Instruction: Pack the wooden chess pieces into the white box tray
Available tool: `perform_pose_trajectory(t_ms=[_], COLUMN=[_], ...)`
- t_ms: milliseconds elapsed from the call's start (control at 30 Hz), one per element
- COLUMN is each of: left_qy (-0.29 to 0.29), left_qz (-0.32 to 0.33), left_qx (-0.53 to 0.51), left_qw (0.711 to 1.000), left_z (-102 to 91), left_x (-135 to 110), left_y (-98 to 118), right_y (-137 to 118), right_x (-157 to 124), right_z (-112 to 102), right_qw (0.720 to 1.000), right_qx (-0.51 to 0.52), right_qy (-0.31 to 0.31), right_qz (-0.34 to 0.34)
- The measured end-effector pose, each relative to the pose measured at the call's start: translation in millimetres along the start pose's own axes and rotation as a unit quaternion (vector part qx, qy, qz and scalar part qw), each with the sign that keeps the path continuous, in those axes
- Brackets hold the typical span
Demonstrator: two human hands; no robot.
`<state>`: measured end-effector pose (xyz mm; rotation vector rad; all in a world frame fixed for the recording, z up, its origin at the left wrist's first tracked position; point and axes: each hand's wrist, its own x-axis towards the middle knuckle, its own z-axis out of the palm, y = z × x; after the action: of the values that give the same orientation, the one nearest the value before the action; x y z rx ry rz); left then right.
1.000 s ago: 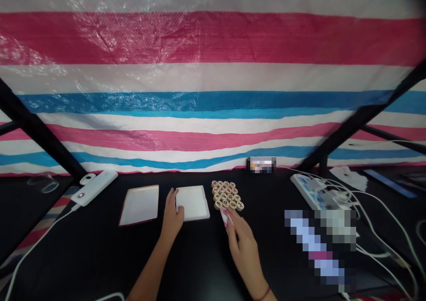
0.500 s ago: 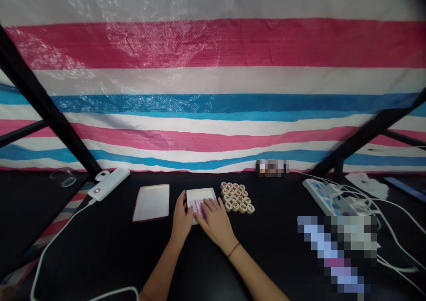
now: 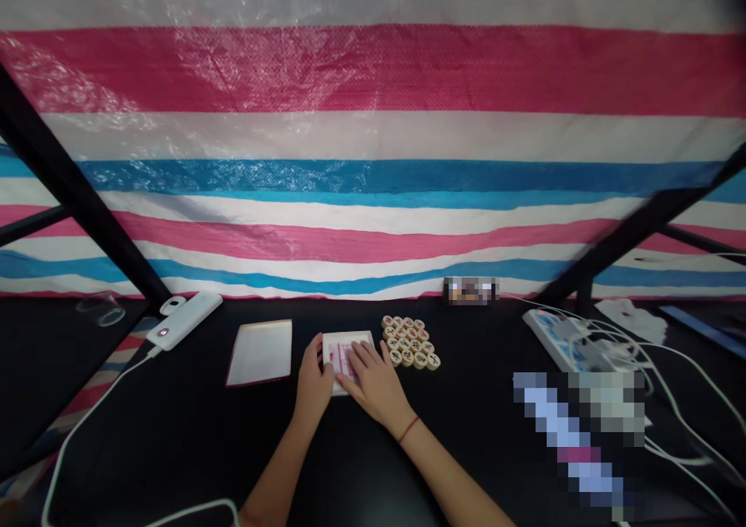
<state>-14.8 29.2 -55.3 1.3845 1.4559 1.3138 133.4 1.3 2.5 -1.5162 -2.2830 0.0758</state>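
A shallow white box (image 3: 348,336) lies on the black table in front of me. Inside it is a folded sheet with pink printing (image 3: 340,356), partly covered by my fingers. My left hand (image 3: 315,379) grips the box's left side, thumb at the near end and fingers along the outer wall. Fingers stretched out, my right hand (image 3: 376,383) lies flat over the sheet and the box's right part. To the right of the box, Chinese chess pieces (image 3: 411,342) stand in neat rows, with red and dark characters. The box lid (image 3: 260,354) rests inside up on the left.
A white power bank (image 3: 185,321) with a cable lies at the left, near a clear cup (image 3: 102,308). At the right are a power strip (image 3: 559,348) with tangled white cables and blurred-out items. A striped tarp (image 3: 373,138) hangs behind the table between black frame bars.
The printed sheet sits a little farther up in the box and more of it shows. My right hand has shifted slightly over it. The whole view has turned slightly.
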Motion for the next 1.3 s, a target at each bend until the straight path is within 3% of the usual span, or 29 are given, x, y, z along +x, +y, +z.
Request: perform_pose_trajectory(t_ms=[133,267,367,467,700,967,1067,1167,1300], left_qy=[0.007,0.009,0.002,-0.022,-0.049,-0.044,-0.031,-0.026,-0.050], left_qz=[0.022,0.059,0.103,0.142,0.147,0.109,0.094,0.069,0.032], left_qx=[0.025,0.098,0.197,0.255,0.297,0.285,0.274,0.298,0.334], left_qw=[0.999,0.993,0.975,0.956,0.942,0.951,0.956,0.952,0.941], left_z=[-0.9,-1.6,-1.1,-0.3,0.0,3.6,0.5,-4.5,-6.0], left_x=[-0.2,1.0,-0.8,-5.0,-9.5,-10.3,-6.7,-3.3,-3.2], left_y=[3.4,13.3,21.9,27.3,31.1,34.4,33.2,33.5,37.1], right_y=[16.5,54.0,74.2,79.7,80.3,67.5,50.5,34.0,21.6], right_x=[9.5,37.3,57.8,69.3,72.9,76.5,70.7,59.3,45.8], right_z=[-13.1,-29.7,-34.8,-32.7,-23.5,-37.9,-41.5,-35.9,-23.1], right_qw=[0.999,0.989,0.977,0.971,0.969,0.979,0.992,0.984,0.978], right_qx=[0.009,-0.062,-0.129,-0.152,-0.153,-0.122,-0.007,0.144,0.187], right_qy=[0.038,0.073,-0.008,-0.068,-0.091,-0.042,0.001,0.038,0.019], right_qz=[-0.001,0.117,0.170,0.170,0.169,0.158,0.124,0.095,0.088])
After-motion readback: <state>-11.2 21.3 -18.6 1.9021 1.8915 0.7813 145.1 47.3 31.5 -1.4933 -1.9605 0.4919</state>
